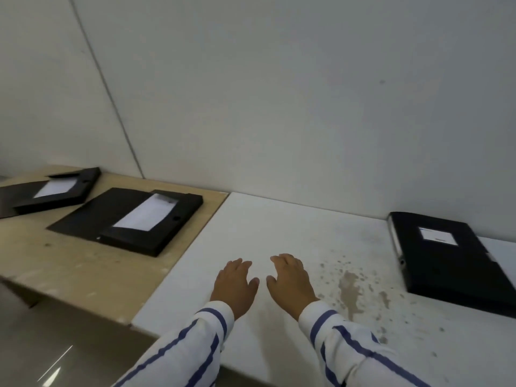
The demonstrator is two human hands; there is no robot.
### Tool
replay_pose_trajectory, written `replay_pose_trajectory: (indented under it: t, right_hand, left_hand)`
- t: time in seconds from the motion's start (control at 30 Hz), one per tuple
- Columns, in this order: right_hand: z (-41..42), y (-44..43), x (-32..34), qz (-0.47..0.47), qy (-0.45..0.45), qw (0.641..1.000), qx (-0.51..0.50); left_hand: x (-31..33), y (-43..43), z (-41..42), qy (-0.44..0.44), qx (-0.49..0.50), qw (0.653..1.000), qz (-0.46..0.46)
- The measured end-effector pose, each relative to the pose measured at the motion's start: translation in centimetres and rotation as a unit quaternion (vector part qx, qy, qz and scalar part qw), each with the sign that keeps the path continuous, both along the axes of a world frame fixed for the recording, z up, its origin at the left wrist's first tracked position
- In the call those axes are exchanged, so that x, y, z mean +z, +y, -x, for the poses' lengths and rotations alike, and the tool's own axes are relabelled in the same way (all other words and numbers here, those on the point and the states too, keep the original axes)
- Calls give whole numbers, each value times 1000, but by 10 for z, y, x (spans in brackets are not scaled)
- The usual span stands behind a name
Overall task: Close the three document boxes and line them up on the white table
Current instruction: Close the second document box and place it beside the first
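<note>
A closed black document box (452,261) with a white label lies flat at the right of the white table (251,219). Two more black boxes lie open on the beige table to the left: a nearer one (134,222) with white paper inside, and a farther one (53,195) at the far left, also showing paper. My left hand (234,286) and my right hand (290,280) hover palm down over the middle of the white table, side by side, fingers apart, holding nothing. Both are well away from all three boxes.
A beige table (83,269) butts against the white table's left edge. Brownish stains (350,289) mark the white surface between my right hand and the closed box. A plain wall (279,93) runs behind both tables. Grey floor (42,344) shows at the lower left.
</note>
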State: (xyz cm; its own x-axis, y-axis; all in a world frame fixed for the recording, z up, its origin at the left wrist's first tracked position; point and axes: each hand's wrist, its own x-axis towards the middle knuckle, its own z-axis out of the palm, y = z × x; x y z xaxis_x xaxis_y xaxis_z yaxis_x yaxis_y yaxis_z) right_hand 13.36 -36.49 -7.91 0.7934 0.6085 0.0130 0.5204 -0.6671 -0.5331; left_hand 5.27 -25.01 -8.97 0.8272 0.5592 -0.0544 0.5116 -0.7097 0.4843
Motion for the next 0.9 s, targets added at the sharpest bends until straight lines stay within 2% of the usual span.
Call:
replay_pose_trajectory:
  t: [0.23, 0.47, 0.63, 0.9]
  right_hand:
    - [72, 102, 12, -10, -6, 998, 68]
    - [107, 210, 10, -27, 4, 991, 133]
    - [113, 297, -7, -34, 3, 980, 195]
    - [82, 425, -29, 51, 20, 968, 245]
  left_hand:
    - [14, 90, 93, -22, 95, 995, 19]
    - [7, 180, 145, -32, 176, 983, 51]
    - [-2, 259, 148, -28, 206, 977, 49]
    - [-19, 385, 128, 4, 260, 959, 113]
